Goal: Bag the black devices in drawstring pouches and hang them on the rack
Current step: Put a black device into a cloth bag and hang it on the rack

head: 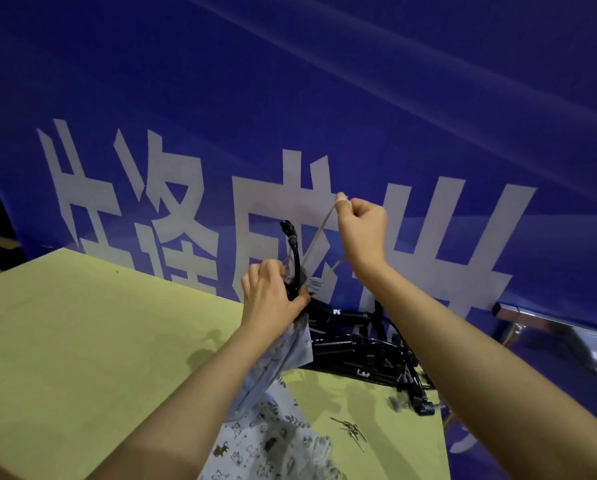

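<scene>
Left hand (272, 299) clamps the gathered neck of the pale blue patterned fabric drawstring pouch (290, 355), grip closed round the cloth and the black cable (295, 258) of the black device inside it; judging by the pose, that pins the mouth so the cord can cinch against it

Right hand (362, 226) is raised up and away, grip pinching the thin pale drawstring cord (319, 233), which runs taut from the fingers down to the pouch neck. Pull direction opposite the clamp = closing the mouth, my read

Pouch hangs from the left hand, held above the yellow-green tabletop (82, 341), its lower end trailing toward more patterned fabric (265, 441) lying at the near edge. Cable end with a black plug still sticks up out of the mouth, so closure isn't complete; how much of the device is inside can't be told

Pile of remaining black devices with cables (366, 355) sits on the tabletop just behind the pouch, unbagged. Small metal pins or clips (352, 431) lie near them

Chrome bar (518, 313) at right against the blue banner with white characters (290, 98) — possibly the rack, can't confirm
</scene>
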A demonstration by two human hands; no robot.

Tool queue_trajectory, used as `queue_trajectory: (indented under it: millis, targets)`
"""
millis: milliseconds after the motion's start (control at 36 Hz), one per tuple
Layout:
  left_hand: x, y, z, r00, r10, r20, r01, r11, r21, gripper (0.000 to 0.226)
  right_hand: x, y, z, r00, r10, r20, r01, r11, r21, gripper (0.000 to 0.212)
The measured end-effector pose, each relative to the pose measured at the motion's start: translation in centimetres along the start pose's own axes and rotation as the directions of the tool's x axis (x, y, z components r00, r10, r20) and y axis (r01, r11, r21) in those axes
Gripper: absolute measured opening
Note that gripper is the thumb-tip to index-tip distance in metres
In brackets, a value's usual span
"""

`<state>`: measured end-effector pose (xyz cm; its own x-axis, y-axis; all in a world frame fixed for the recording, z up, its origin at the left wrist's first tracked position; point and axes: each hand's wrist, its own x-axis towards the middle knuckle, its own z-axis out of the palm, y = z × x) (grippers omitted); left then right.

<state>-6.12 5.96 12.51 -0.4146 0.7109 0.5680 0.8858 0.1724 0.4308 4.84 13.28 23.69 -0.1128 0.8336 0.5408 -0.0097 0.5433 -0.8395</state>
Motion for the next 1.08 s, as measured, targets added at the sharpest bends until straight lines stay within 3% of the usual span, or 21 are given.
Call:
queue_trajectory:
  millis: [56, 139, 222, 278, 361, 444, 583, 667, 833, 1083]
  targets:
    - [0.1, 0.1, -0.1, 0.999, 0.025, -0.045, -0.024, 0.999, 0.025, 0.054, -0.2, -0.1, 0.2, 1.0, -0.014, 0.001, 0.014, 1.0, 0.02, 0.051]
    - [0.4, 0.6, -0.6, 0.978, 0.19, -0.082, -0.183, 0.98, 0.079, 0.074, -0.6, -0.6, 0.6, 0.998, -0.054, 0.032, 0.054, 0.999, 0.009, 0.049]
    - [0.5, 1.4, -1.2, 0.961, 0.276, -0.026, -0.274, 0.959, 0.075, 0.068, -0.9, -1.2, 0.9, 0.995, -0.089, 0.047, 0.089, 0.996, 0.002, 0.047]
    - [0.4, 1.8, -1.5, 0.972, 0.233, 0.032, -0.233, 0.972, 0.002, 0.051, -0.9, -1.6, 1.0, 0.994, -0.093, 0.061, 0.094, 0.996, -0.011, 0.046]
    - [0.4, 2.4, -1.6, 0.987, 0.161, 0.0, -0.161, 0.987, 0.013, 0.038, -1.0, -1.7, 0.9, 0.99, -0.108, 0.089, 0.111, 0.994, -0.02, 0.044]
    - [0.5, 2.5, -1.5, 0.997, 0.081, -0.01, -0.081, 0.996, 0.034, 0.047, -1.2, -1.5, 0.8, 0.989, -0.121, 0.085, 0.124, 0.992, -0.029, 0.042]
    - [0.1, 2.0, -1.3, 0.976, 0.217, -0.014, -0.21, 0.96, 0.185, 0.058, -1.1, -1.4, 0.4, 0.991, -0.11, 0.078, 0.112, 0.993, -0.032, 0.044]
    - [-0.1, 2.4, -1.6, 0.976, 0.213, 0.05, -0.219, 0.946, 0.239, 0.065, -1.3, -1.5, 0.5, 0.991, -0.112, 0.076, 0.114, 0.993, -0.022, 0.043]
    - [0.9, 3.4, -2.5, 0.971, 0.127, 0.203, -0.193, 0.917, 0.35, 0.046, -1.4, -1.7, 0.3, 0.991, -0.13, 0.025, 0.131, 0.991, -0.025, 0.045]
    - [1.9, 7.4, -4.7, 0.983, 0.084, 0.163, -0.139, 0.92, 0.366, 0.047, -0.8, -4.4, -3.1, 0.979, -0.18, -0.093, 0.181, 0.984, 0.001, 0.041]
